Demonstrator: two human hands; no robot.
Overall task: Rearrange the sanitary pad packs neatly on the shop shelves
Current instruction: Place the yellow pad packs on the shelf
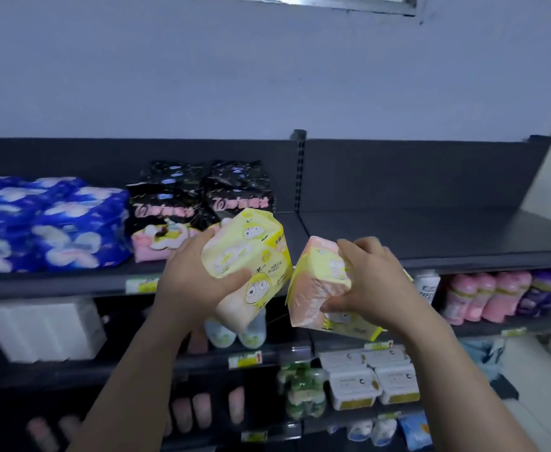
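Dark top shelf [431, 236] bearing blue packs [49, 223], black packs [202, 197], each hand's fingers gripping a yellow pack: left hand [196, 272], right hand [375, 282].

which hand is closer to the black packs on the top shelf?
Left. The left hand, gripping a yellow pack, sits just below and in front of the black packs. The right hand, gripping another yellow pack, is farther right, before the bare stretch of the top shelf.

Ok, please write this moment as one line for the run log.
left hand: holds yellow pack | right hand: holds second yellow pack | both raised before top shelf | not yet placed
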